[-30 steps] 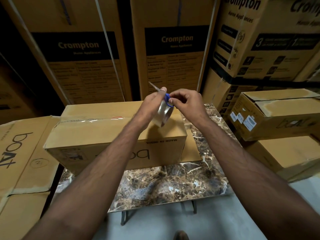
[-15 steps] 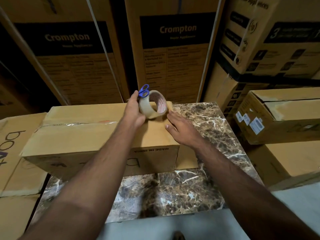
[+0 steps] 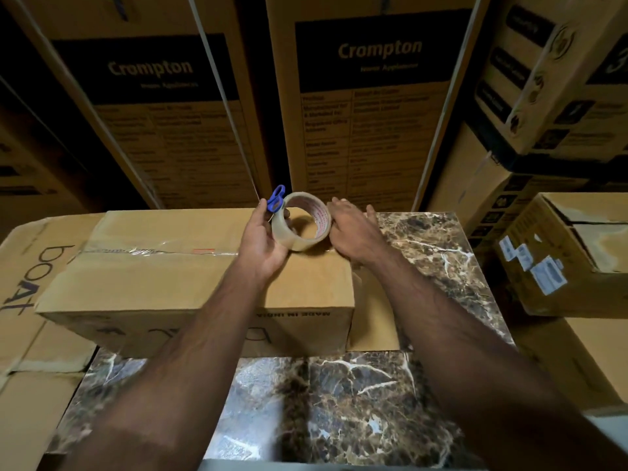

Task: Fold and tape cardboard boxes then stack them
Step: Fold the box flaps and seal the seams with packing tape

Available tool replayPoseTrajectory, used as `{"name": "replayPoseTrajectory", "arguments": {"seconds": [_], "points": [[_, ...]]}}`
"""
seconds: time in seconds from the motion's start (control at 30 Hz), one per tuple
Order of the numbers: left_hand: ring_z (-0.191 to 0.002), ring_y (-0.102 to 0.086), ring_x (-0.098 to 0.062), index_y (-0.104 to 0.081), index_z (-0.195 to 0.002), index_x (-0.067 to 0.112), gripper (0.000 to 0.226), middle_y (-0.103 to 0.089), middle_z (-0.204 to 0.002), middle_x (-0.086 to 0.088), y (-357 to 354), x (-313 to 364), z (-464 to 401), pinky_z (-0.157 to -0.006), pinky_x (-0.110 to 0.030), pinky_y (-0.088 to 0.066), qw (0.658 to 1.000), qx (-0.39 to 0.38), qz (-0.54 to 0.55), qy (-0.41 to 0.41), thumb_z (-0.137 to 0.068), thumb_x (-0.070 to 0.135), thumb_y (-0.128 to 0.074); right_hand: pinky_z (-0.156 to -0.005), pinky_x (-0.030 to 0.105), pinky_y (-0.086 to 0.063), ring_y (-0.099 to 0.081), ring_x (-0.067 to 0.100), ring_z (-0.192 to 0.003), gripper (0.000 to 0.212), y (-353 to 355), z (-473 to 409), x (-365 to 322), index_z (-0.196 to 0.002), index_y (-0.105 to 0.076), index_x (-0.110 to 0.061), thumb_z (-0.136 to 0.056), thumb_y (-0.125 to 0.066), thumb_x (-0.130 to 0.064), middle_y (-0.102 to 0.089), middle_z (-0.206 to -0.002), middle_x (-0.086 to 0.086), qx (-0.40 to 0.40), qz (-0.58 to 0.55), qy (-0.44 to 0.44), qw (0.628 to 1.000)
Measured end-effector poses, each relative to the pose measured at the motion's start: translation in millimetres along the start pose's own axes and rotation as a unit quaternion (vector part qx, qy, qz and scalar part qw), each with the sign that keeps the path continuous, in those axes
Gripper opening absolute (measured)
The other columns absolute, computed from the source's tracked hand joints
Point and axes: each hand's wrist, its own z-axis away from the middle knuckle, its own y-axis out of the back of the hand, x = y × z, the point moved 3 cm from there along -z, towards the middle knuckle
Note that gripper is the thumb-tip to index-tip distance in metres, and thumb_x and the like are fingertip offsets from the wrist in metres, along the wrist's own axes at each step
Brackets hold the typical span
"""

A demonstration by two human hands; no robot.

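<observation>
- We find the cardboard box [image 3: 163,277] closed and lying on the marble table [image 3: 339,402], with clear tape along its top seam at 9 o'clock of the hands.
- The left hand [image 3: 263,244] grips the tape roll [image 3: 302,220], fingers curled round its outer band; the roll stands on edge atop the box's right end.
- Blue scissors [image 3: 276,198] show at 11 o'clock of the roll, handle up, against the left fingers.
- The right hand [image 3: 351,229] lies flat at 3 o'clock of the roll, fingers straight and spread, pressing the box top.
- Printed cartons [image 3: 370,96] stand at 12 o'clock.
</observation>
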Motion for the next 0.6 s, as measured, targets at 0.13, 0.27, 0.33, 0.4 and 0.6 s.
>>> {"name": "replayPoseTrajectory", "arguments": {"seconds": [0.13, 0.27, 0.33, 0.4, 0.6], "points": [[-0.06, -0.054, -0.014, -0.064, -0.107, 0.01, 0.032, -0.06, -0.07, -0.005, 2, -2, -8, -0.058, -0.028, -0.049, 1.0, -0.002, 0.0, 0.002, -0.099, 0.04, -0.056, -0.119, 0.046, -0.028, -0.042, 0.023, -0.142, 0.045, 14, -22, 23, -0.146, -0.052, -0.017, -0.108, -0.037, -0.035, -0.049, -0.152, 0.004, 0.01, -0.242, -0.088, 0.966], [-0.059, -0.055, -0.014, -0.062, -0.115, 0.011, 0.034, -0.059, -0.074, -0.005, -4, 0, -13, -0.055, -0.027, -0.05, 1.0, -0.005, -0.013, -0.004, -0.099, 0.04, -0.056, -0.111, 0.047, -0.039, -0.056, 0.027, -0.128, 0.07, 15, -21, 41, -0.124, -0.069, -0.02, -0.105, -0.015, -0.059, -0.061, -0.139, 0.011, -0.029, -0.414, -0.165, 0.895], [-0.059, -0.056, -0.014, -0.062, -0.117, 0.01, 0.035, -0.06, -0.073, -0.005, -1, 0, -14, -0.054, -0.028, -0.052, 1.0, -0.009, -0.004, -0.001, -0.099, 0.04, -0.057, -0.119, 0.054, -0.029, -0.047, 0.028, -0.138, 0.08, -2, -5, 37, -0.136, -0.061, -0.027, -0.096, -0.012, -0.075, -0.048, -0.153, 0.009, -0.035, -0.457, -0.175, 0.871], [-0.059, -0.056, -0.014, -0.063, -0.114, 0.01, 0.034, -0.06, -0.073, -0.005, 2, 0, -17, -0.054, -0.029, -0.052, 1.0, -0.01, -0.004, 0.004, -0.099, 0.04, -0.056, -0.122, 0.055, -0.023, -0.041, 0.027, -0.143, 0.081, -18, 16, 28, -0.145, -0.048, -0.037, -0.089, -0.014, -0.084, -0.037, -0.16, 0.003, -0.036, -0.465, -0.182, 0.866], [-0.062, -0.055, -0.013, -0.064, -0.111, 0.012, 0.031, -0.061, -0.075, -0.005, -1, -1, -18, -0.061, -0.029, -0.05, 1.0, -0.02, -0.005, 0.009, -0.098, 0.039, -0.058, -0.117, 0.051, -0.028, -0.04, 0.032, -0.143, 0.073, 3, 34, 30, -0.152, -0.042, -0.015, -0.104, -0.011, -0.061, -0.04, -0.157, 0.013, 0.046, -0.358, -0.2, 0.911]]}}
